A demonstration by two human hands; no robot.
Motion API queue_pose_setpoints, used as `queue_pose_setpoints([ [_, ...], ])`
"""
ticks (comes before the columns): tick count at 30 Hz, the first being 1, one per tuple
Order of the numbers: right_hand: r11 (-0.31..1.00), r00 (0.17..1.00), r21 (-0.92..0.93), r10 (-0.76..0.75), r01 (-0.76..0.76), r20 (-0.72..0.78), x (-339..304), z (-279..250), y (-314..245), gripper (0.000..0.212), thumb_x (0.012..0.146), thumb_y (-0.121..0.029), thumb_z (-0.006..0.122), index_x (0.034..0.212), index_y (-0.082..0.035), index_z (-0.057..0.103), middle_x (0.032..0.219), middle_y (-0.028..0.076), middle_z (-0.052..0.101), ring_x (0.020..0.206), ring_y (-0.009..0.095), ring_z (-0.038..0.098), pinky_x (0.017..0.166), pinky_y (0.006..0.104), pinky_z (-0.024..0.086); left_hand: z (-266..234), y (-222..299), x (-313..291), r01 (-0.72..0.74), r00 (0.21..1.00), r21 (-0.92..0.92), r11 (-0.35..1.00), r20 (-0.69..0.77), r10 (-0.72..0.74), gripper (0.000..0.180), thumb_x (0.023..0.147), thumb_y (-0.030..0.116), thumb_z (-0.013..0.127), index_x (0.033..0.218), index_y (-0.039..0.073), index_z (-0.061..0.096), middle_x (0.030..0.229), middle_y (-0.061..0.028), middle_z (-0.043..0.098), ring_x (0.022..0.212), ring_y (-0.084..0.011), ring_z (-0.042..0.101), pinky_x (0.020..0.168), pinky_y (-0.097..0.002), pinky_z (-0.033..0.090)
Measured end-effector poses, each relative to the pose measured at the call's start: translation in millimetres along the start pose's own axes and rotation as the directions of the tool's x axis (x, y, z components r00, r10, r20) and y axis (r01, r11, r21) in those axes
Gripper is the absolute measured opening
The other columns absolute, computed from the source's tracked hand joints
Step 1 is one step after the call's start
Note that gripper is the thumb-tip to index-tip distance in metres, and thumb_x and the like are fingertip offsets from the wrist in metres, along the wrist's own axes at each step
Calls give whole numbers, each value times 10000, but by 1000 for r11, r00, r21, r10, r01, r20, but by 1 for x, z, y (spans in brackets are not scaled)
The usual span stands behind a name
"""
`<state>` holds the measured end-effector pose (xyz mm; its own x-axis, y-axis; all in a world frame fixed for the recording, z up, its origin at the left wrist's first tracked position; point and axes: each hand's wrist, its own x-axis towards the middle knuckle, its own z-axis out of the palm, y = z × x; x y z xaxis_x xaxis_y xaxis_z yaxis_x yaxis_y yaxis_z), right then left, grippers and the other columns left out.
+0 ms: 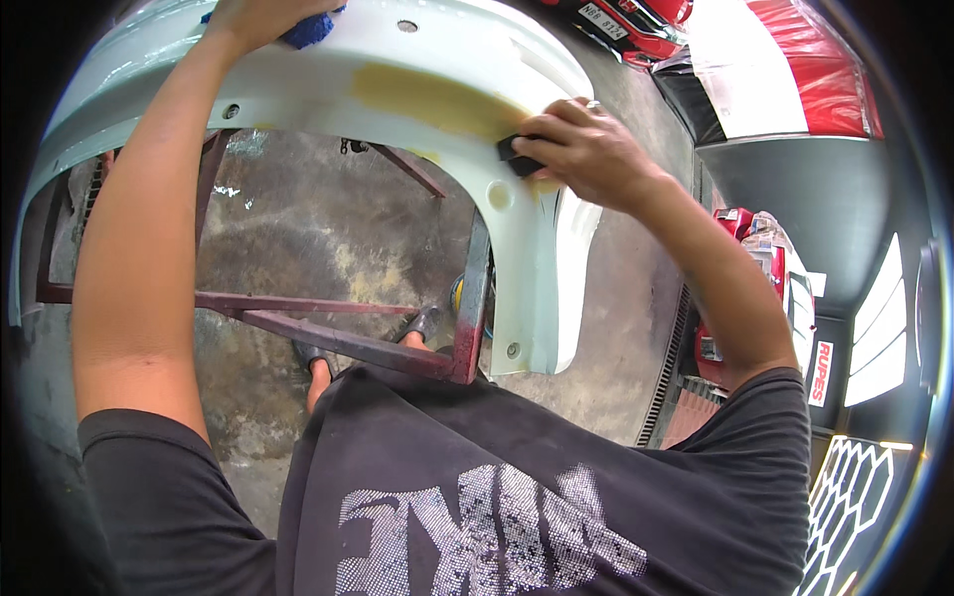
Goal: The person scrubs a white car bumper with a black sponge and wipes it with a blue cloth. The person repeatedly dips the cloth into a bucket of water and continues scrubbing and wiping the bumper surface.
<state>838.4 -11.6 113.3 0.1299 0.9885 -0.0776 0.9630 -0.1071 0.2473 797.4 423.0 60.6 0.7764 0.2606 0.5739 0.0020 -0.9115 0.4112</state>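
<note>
A pale white car bumper (457, 50) arches across the upper part of the view, its surface glossy as if wet. Tan-yellow patches (427, 97) spread over its curve. My right hand (591, 154) is closed around a small black sanding block (519, 159), which touches the bumper at its right-hand bend. Up at the top left, my left hand (253, 15) holds a rough-textured blue cloth or sponge (310, 31) against the bumper. The upper edge of the picture cuts off part of that hand, and its fingertips are hidden.
A dark red metal stand (338, 338) is under the bumper, close to my feet on the stained concrete floor (616, 308). A red car (636, 25) stands at the far right. Further right are a partly covered red vehicle (770, 248) and a floor drain grate (664, 368).
</note>
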Motion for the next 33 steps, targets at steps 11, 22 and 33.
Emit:
queue_pose_setpoints([
  [11,997,998,36,62,-63,24,-30,-6,21,479,858,-353,899,1293,-179,799,1380,-70,707,1318,213,623,1133,413,568,5,-9,11,-77,995,-80,994,65,82,562,790,413,968,1185,69,766,1207,-229,784,1175,-411,740,1038,-493,581],
  [22,998,999,38,47,-47,1,-27,2,22,474,841,-353,916,1270,-181,810,1354,-64,718,1296,196,630,1125,429,579,3,-8,4,-21,999,-67,998,46,24,544,767,407,993,1129,66,770,1170,-202,790,1126,-400,746,988,-486,590],
  [33,991,997,111,73,-69,-35,-14,1,12,415,837,-245,930,1229,-157,827,1277,-54,739,1285,227,644,1128,429,586,10,-3,1,-20,1000,-25,999,-18,20,524,767,427,972,1107,80,776,1140,-188,792,1086,-391,750,974,-489,588],
])
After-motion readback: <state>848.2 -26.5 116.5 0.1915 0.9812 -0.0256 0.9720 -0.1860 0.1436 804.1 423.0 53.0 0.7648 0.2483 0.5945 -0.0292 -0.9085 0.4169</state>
